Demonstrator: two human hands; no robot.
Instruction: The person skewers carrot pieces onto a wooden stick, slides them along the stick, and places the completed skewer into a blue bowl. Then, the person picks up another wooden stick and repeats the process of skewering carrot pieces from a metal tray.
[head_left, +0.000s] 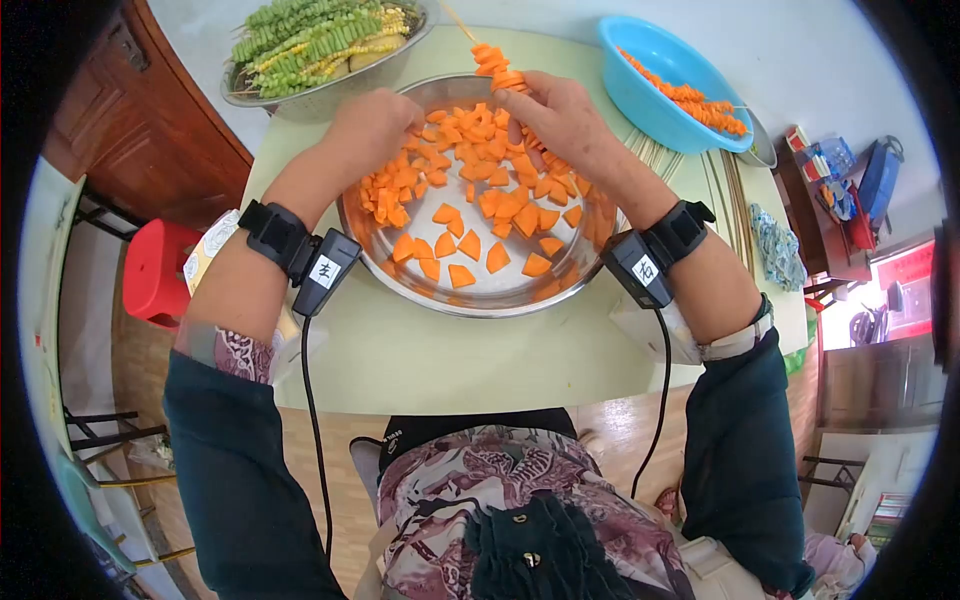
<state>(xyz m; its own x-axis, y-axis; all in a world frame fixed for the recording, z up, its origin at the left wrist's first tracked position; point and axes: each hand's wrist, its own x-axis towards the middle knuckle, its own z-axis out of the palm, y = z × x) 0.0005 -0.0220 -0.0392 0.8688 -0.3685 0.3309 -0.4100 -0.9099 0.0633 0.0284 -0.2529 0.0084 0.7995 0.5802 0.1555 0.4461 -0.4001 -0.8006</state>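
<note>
Carrot pieces (471,243) lie in a wide round metal basin (470,305) on the table, heaped toward its far side. My right hand (560,118) is closed on a skewer of carrot slices (491,62) above the basin's far right part; the bare end of the stick points up and away. At the basin's far left edge, my left hand (372,130) has its fingers curled in by the carrot pieces. What it pinches, if anything, is hidden behind the hand.
A metal bowl (240,92) of green and yellow skewers stands at back left. A blue basin (625,85) with carrot skewers is at back right. Loose sticks (735,195) and a patterned cloth (777,248) lie to the right. A red stool (160,275) stands at left.
</note>
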